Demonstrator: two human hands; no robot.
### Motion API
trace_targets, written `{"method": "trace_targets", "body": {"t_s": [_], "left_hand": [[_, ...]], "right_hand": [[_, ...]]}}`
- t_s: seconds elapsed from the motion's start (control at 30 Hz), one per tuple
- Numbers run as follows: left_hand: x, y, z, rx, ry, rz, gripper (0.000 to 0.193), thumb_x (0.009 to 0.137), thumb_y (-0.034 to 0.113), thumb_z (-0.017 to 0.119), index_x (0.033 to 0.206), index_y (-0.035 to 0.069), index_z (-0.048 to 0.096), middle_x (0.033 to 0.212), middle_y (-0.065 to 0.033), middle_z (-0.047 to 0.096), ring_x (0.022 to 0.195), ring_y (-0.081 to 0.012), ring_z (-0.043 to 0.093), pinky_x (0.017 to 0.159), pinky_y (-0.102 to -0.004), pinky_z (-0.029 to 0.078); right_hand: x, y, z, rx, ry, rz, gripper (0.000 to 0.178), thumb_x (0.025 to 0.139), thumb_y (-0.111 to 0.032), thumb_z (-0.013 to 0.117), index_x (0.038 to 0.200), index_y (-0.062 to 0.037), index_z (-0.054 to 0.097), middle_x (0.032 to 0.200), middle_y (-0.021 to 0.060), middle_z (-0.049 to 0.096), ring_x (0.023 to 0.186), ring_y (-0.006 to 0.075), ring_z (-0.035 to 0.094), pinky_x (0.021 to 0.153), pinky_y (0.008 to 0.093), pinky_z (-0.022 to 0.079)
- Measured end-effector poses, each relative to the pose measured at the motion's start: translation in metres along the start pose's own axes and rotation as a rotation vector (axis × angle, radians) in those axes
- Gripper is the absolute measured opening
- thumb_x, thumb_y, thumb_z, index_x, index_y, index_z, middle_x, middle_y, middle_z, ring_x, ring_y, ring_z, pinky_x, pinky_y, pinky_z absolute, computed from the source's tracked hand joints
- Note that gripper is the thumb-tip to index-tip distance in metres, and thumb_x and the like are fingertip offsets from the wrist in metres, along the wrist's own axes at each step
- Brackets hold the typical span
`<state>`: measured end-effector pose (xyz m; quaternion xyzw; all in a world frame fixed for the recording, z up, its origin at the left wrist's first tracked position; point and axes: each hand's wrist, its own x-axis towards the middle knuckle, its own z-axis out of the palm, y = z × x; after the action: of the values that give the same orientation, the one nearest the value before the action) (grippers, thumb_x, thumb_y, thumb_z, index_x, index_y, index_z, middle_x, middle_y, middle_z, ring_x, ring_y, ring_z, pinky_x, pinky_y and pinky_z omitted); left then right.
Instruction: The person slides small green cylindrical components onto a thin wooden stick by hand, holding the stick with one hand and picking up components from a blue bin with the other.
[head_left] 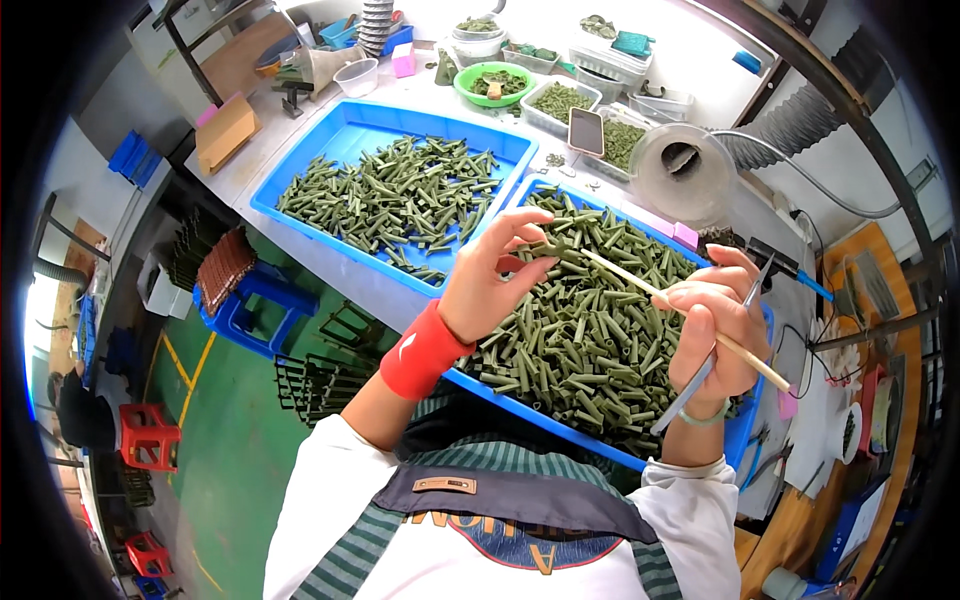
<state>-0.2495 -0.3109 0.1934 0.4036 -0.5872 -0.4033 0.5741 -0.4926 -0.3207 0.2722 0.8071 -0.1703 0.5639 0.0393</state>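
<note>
Left hand: I see the bare left hand (492, 277), red cloth wristband (420, 350) below it, thumb and forefinger pinching a small dull-green piece (562, 250) above the right-hand tray.
Right hand: the bare right hand (722, 325) is closed round a slender pale wooden stick (742, 353), with a narrow silver metal tool (690, 388) also lodged in its grip.
Stick tip: I have it right at the pinched piece; whether they touch, I cannot tell from here.
Right tray: a rectangular blue plastic tray (744, 428) under both hands, heaped with short, hollow green tubes (585, 355).
Left tray: a second rectangular blue plastic tray (340, 130), beside the first, bearing similar green pieces (390, 195) in a looser spread, with its blue bottom showing in places.
Behind the trays: a bright-green round bowl (462, 90) and clear plastic tubs with more green bits.
Progress: I judge one piece to be mid-handling and not yet let go. Plenty lies in both trays, but I cannot tell worked pieces from unworked, so what is left stays uncertain.
</note>
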Motion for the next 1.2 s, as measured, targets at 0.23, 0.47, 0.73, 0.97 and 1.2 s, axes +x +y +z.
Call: {"method": "trace_targets", "body": {"t_s": [0.23, 0.47, 0.73, 0.97, 1.2], "left_hand": [[-0.004, 0.007, -0.006, 0.461, 0.181, 0.486, 0.027, 0.08, -0.006, 0.082, 0.103, 0.003, 0.071, 0.101, -0.0099, 0.075, 0.092, -0.0219, 0.072, 0.082, -0.0327, 0.057], [-0.001, 0.015, -0.01, 0.611, 0.248, 0.556, 0.027, 0.075, -0.001, 0.083, 0.099, 0.008, 0.073, 0.1, -0.0059, 0.074, 0.1, -0.0282, 0.066, 0.088, -0.0381, 0.054], [-0.005, 0.018, -0.012, 0.601, 0.213, 0.539, 0.03, 0.073, -0.005, 0.082, 0.1, 0.007, 0.074, 0.102, -0.0072, 0.074, 0.102, -0.0283, 0.066, 0.092, -0.0393, 0.052], [-0.01, 0.02, -0.012, 0.544, 0.194, 0.462, 0.03, 0.076, -0.009, 0.078, 0.102, 0.004, 0.074, 0.105, -0.0115, 0.074, 0.102, -0.0267, 0.072, 0.088, -0.0361, 0.058], [-0.012, 0.018, -0.01, 0.494, 0.154, 0.445, 0.03, 0.077, -0.011, 0.077, 0.104, 0.001, 0.073, 0.108, -0.0141, 0.075, 0.102, -0.0261, 0.074, 0.087, -0.0345, 0.06]], "right_hand": [[0.001, -0.007, 0.008, 0.069, 0.014, 0.013, 0.021, 0.105, -0.023, 0.06, 0.095, -0.0054, 0.065, 0.08, 0.0077, 0.077, 0.075, 0.0243, 0.069, 0.09, 0.0482, 0.055], [0.002, -0.016, 0.012, 0.104, 0.002, 0.017, 0.024, 0.107, -0.026, 0.056, 0.094, -0.0068, 0.064, 0.078, 0.0066, 0.076, 0.072, 0.0226, 0.068, 0.09, 0.0482, 0.056], [0.0, -0.017, 0.02, 0.101, -0.073, -0.054, 0.016, 0.103, -0.023, 0.064, 0.101, -0.007, 0.066, 0.084, 0.006, 0.076, 0.073, 0.0226, 0.07, 0.089, 0.0473, 0.057], [0.0, -0.021, 0.021, 0.092, -0.146, -0.061, 0.013, 0.099, -0.021, 0.068, 0.101, -0.0082, 0.066, 0.085, 0.0067, 0.075, 0.083, 0.023, 0.069, 0.092, 0.0476, 0.058], [0.002, -0.026, 0.02, 0.062, -0.176, -0.067, 0.017, 0.093, -0.02, 0.078, 0.098, -0.0074, 0.068, 0.083, 0.0057, 0.075, 0.081, 0.0222, 0.07, 0.095, 0.0478, 0.057]]}}
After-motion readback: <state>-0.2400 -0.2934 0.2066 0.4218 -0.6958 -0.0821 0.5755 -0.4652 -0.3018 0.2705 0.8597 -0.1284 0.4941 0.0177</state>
